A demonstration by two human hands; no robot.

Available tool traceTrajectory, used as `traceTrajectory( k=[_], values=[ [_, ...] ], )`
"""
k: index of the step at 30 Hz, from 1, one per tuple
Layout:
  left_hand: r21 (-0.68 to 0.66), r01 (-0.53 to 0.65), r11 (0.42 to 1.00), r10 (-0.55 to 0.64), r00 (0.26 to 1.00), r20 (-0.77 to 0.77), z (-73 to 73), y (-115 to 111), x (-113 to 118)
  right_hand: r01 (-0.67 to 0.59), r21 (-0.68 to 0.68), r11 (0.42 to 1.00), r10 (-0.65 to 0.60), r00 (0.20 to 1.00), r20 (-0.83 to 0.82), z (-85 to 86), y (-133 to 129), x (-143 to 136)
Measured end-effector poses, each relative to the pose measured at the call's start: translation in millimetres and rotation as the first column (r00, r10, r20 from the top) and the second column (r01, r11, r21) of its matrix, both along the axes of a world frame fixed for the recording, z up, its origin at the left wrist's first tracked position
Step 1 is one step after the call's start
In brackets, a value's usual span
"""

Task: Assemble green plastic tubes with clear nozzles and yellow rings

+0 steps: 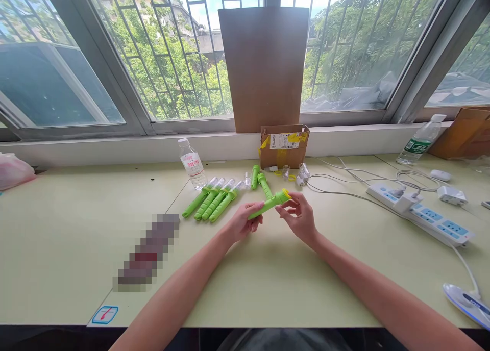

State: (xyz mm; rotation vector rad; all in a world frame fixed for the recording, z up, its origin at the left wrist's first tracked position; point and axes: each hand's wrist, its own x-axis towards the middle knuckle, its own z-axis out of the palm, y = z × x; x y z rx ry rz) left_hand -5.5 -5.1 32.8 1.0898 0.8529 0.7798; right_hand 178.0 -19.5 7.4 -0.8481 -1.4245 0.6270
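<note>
My left hand (247, 221) is wrapped around the grip of a green, flashlight-shaped plastic tube (269, 204), which is tilted up to the right. A yellow ring (286, 195) sits on its wider end. There my right hand (300, 217) has its fingers curled, the index fingertip at the ring and the thumb just below. Beyond my hands lie two more green tubes, one upright-looking (254, 177) and one slanted (264, 185), without clear ends. To the left, several green tubes with clear plastic ends (218, 200) lie side by side.
A small cardboard box (284, 157) stands at the back, with clear caps (303, 171) and yellow rings (292, 177) before it. Left of it is a water bottle (192, 165). Cables and a power strip (421, 213) occupy the right side; another bottle (421, 139) stands behind.
</note>
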Motion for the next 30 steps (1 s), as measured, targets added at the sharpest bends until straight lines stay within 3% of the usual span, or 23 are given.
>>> traceTrajectory(
  k=[11,18,30],
  values=[
    [0.002,0.011,1.0,-0.011,1.0,-0.027,-2.4,1.6,-1.4,-0.032,-0.113,0.993,0.021,0.996,-0.092,6.1,-1.9,2.8],
    [0.16,-0.034,0.987,0.055,0.99,-0.132,-3.3,2.6,-2.3,0.013,-0.168,0.986,-0.022,0.998,-0.051,2.2,0.4,5.1],
    [0.211,-0.043,0.977,0.082,0.98,-0.183,-8.2,3.2,-0.9,-0.024,-0.237,0.971,0.008,0.998,-0.069,5.9,1.9,6.1]
  ],
)
